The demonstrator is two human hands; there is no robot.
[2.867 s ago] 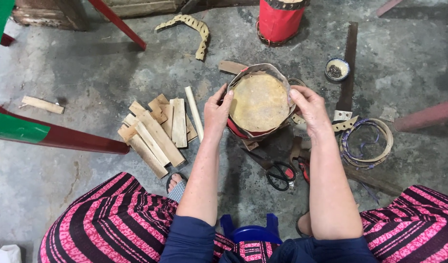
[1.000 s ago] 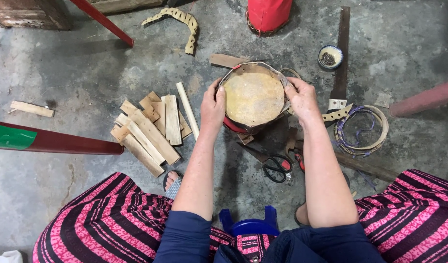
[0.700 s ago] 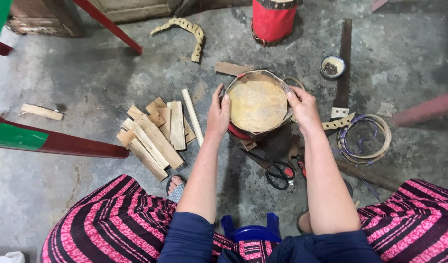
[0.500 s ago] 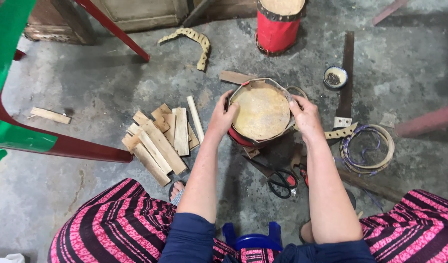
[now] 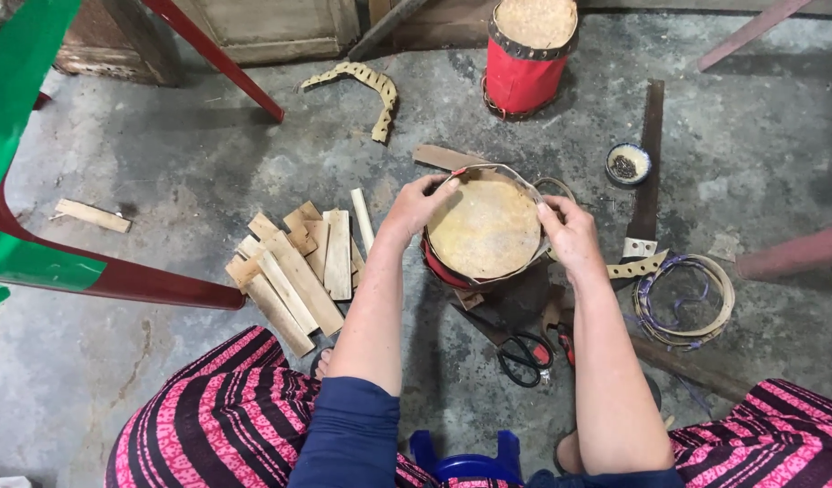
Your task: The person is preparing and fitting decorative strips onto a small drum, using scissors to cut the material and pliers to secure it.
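A: Two hands grip the small drum [image 5: 484, 226] at the middle of the frame, where it stands on the concrete floor [image 5: 163, 181]. The left hand [image 5: 416, 203] curls over the rim's upper left edge; the right hand [image 5: 569, 233] clasps the right edge, fingers closed on the hide.

B: Probably the skin seats best with even pull from both sides, thumbs pressing the fold flat.

A: Both forearms reach straight forward, wrists bent slightly inward. Scissors [image 5: 524, 354] lie just below the drum, wood slats [image 5: 294, 267] to its left, a red drum [image 5: 527, 54] at the top.
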